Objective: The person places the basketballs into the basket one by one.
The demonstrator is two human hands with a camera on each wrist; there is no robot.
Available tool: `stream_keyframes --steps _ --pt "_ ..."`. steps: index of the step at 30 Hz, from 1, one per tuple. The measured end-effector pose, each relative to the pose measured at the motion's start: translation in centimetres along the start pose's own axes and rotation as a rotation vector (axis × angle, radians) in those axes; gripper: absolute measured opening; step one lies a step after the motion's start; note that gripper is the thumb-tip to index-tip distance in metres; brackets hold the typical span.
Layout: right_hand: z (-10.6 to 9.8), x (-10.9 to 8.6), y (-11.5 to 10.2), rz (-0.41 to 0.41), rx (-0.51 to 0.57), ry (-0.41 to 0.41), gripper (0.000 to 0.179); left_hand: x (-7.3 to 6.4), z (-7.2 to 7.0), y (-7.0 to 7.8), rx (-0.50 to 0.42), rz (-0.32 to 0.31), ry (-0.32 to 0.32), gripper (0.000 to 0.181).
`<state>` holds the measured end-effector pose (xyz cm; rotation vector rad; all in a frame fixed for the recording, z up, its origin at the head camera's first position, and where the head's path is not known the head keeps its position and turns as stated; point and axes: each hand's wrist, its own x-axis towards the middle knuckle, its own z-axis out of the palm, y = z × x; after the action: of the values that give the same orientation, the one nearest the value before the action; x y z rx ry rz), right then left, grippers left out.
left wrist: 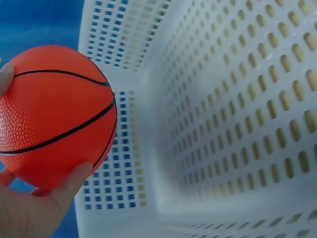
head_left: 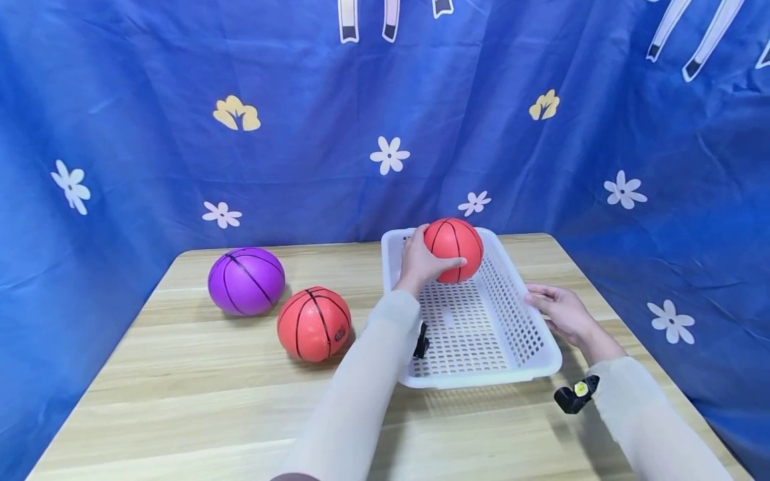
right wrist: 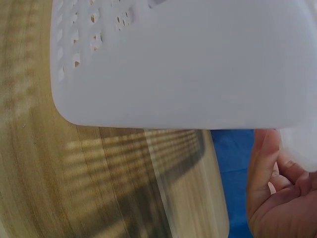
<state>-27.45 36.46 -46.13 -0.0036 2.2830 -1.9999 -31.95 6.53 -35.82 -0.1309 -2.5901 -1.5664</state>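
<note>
My left hand (head_left: 420, 262) grips a red toy basketball (head_left: 455, 248), thumb on the near side and fingers at the left and behind. The ball is over the far end of a white plastic basket (head_left: 460, 382) with slotted walls and floor. Close up in the left wrist view, the red basketball (left wrist: 54, 114) sits in the fingers, the perforated basket wall beyond it. My right hand (head_left: 562, 310) holds the basket's right rim; in the right wrist view its fingers (right wrist: 265, 158) curl under the lip, the part behind the rim hidden.
A second red basketball (head_left: 314, 324) rests on the wooden table (head_left: 198, 401) left of the basket, with a purple basketball (head_left: 246, 281) behind it, further left. A blue curtain (head_left: 301, 133) with white flowers hangs along the back and sides of the table.
</note>
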Motion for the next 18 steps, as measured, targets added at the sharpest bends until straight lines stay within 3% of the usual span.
stream_keyframes --steps 8,18 --pt "0.9 -1.5 -2.0 0.036 0.007 -0.001 0.066 -0.1 1.2 -0.9 0.033 -0.007 -0.077 0.091" --pt "2.2 -2.7 -4.0 0.036 0.015 -0.022 0.062 -0.2 1.4 -1.3 0.119 -0.051 -0.154 0.091"
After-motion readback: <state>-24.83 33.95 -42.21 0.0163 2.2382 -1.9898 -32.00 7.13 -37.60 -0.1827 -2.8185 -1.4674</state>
